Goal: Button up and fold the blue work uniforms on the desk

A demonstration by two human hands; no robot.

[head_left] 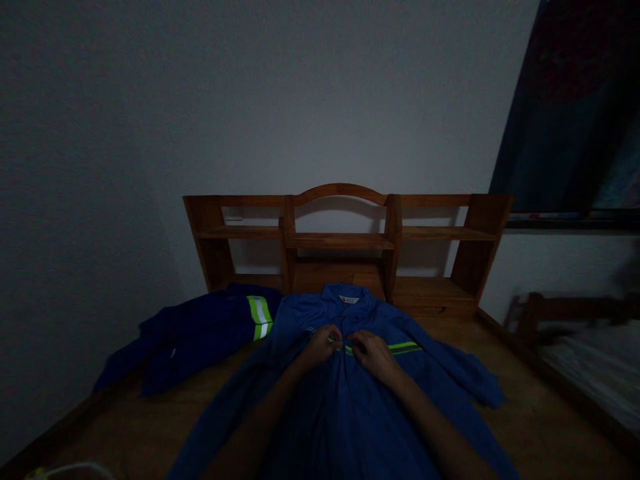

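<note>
A blue work jacket (pixel 320 400) with a thin yellow-green chest stripe lies spread out, its collar and label away from me and its sleeves out to both sides. My left hand (pixel 323 345) pinches the cloth at the front placket, at chest height. Just to its right, my right hand (pixel 375 355) grips the other side of the same front opening. Both sets of fingers are closed, and the dim light hides what exactly lies between the fingertips. Dark blue folded workwear (pixel 200 337) with a yellow-green and silver reflective band rests left of the jacket.
Behind the jacket a wooden shelf unit (pixel 340 241) stands against the pale wall (pixel 320 100). Under everything is a wooden surface (pixel 530 393) with a raised right edge. A white cord (pixel 75 465) shows at the lower left. Dark curtains (pixel 560 147) hang at the upper right.
</note>
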